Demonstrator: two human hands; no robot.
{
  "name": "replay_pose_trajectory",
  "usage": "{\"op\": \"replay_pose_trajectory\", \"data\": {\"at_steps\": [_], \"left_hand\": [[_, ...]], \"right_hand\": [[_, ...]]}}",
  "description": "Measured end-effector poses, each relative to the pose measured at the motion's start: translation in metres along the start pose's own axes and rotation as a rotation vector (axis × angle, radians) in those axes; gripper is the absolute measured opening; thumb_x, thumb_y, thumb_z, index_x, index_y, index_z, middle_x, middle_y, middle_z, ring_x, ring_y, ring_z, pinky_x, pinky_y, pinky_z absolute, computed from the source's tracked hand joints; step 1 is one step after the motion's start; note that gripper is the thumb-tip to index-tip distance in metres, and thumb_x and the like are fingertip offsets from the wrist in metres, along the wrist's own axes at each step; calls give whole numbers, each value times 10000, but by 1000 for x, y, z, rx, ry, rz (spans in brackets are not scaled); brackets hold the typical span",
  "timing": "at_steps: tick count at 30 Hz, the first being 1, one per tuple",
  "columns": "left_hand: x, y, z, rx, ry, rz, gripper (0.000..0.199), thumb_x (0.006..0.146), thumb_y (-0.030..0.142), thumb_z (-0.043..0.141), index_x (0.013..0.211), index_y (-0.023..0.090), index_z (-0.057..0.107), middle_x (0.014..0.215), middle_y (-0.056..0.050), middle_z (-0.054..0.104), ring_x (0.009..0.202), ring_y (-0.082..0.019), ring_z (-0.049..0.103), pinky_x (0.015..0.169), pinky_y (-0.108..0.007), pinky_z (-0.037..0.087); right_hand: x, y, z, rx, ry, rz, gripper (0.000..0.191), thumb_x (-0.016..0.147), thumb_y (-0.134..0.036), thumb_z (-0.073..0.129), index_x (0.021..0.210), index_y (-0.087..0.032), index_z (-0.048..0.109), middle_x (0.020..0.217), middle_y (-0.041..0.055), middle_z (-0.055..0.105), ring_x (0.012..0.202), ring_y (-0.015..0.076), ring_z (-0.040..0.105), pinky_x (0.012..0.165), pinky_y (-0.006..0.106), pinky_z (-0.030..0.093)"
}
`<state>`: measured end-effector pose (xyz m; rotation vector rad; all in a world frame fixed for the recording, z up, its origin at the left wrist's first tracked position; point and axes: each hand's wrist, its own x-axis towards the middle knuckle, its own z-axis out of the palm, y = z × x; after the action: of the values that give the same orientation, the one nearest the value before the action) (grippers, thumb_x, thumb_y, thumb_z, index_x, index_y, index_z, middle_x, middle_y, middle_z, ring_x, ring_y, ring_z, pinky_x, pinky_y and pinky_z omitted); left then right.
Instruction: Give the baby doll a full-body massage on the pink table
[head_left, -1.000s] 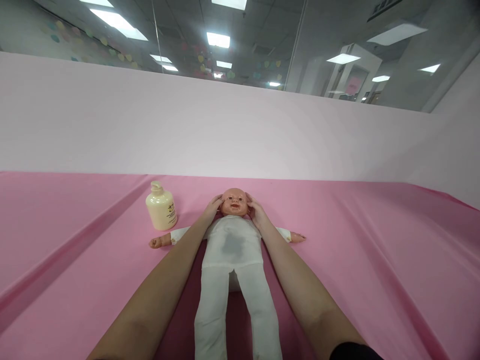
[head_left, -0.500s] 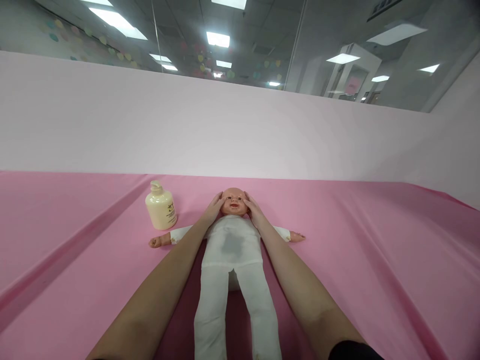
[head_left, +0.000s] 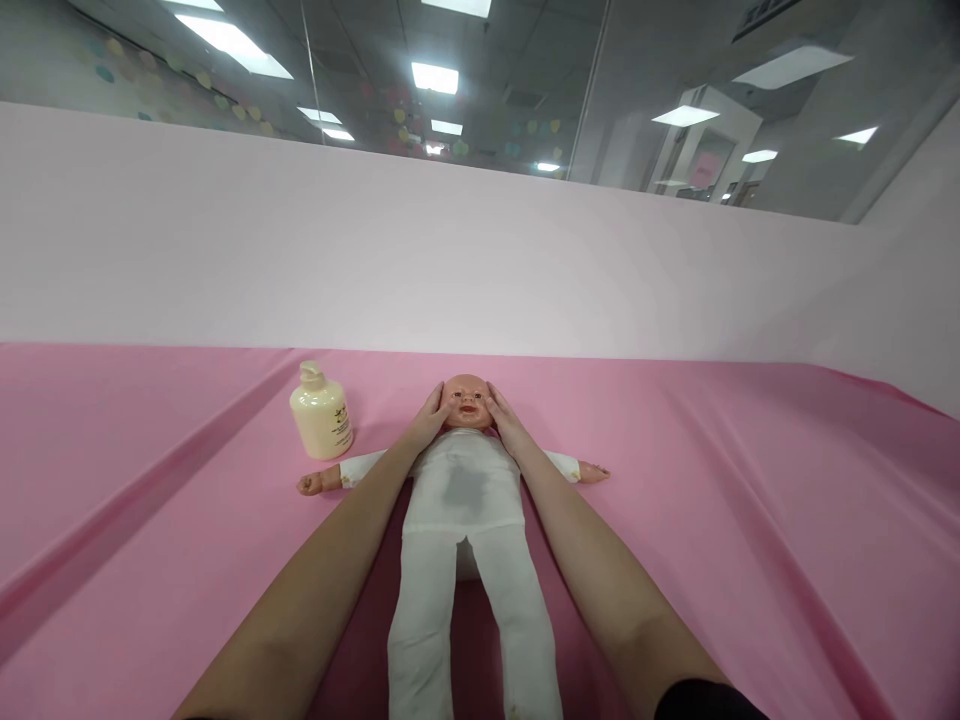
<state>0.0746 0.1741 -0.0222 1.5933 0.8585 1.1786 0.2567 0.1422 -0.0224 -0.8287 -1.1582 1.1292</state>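
Note:
A baby doll [head_left: 466,510] lies on its back in white cloth clothing with a grey patch on its belly, arms spread to both sides. My left hand [head_left: 430,416] rests along the left side of the doll's head [head_left: 468,388], fingers stretched and thumb on the cheek. Against the opposite side of the head lies my right hand [head_left: 507,418], also with extended fingers and its thumb near the cheek. Both palms touch the head without wrapping round it. My forearms pass over the doll's arms.
A cream pump bottle [head_left: 321,415] stands left of the doll, close to its outstretched hand. The pink sheet [head_left: 720,560] under everything has raised folds on both sides. Behind rises a white wall panel [head_left: 480,260] with glass above it.
My thumbs have shifted slightly on the doll's cheeks, the left one a little inward toward the mouth. The doll and the bottle stay in place.

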Motion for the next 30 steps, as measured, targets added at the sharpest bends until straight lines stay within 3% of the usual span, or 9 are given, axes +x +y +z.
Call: {"op": "replay_pose_trajectory", "data": {"at_steps": [2,5,9,20,30], "left_hand": [[-3,1,-2,70,-26,28,901,780,496,669,1484,202,189,1549,-93,178,1413,-265,208,1146,-399,255],[-3,1,-3,133,-24,25,981,727,472,724,1491,220,163,1556,-95,146,1417,-281,190,1146,-421,247],[1,-2,-1,144,9,2,954,728,471,714,1486,228,189,1548,-98,181,1411,-286,206,1146,-436,236],[4,-9,-1,124,-1,13,876,787,503,636,1488,236,183,1553,-68,173,1417,-269,196,1148,-411,243],[2,-5,-3,120,-21,38,795,839,484,574,1484,215,194,1553,-68,175,1419,-256,192,1157,-395,229]], "right_hand": [[-4,-4,0,11,-59,58,815,725,-424,735,1426,-315,334,1485,12,361,1319,239,421,1081,436,392],[-8,-7,1,20,-85,115,940,680,-347,781,1455,-340,249,1507,17,319,1290,243,458,1055,438,424],[-6,-5,3,34,-67,140,912,713,-339,746,1458,-361,221,1487,7,358,1258,233,494,1053,459,421],[-9,-6,4,60,-39,100,809,717,-330,738,1416,-352,334,1454,-1,409,1259,237,494,1057,459,419],[-10,-8,6,30,-67,105,820,767,-419,695,1454,-343,256,1492,-4,346,1308,230,436,1099,440,364]]}}
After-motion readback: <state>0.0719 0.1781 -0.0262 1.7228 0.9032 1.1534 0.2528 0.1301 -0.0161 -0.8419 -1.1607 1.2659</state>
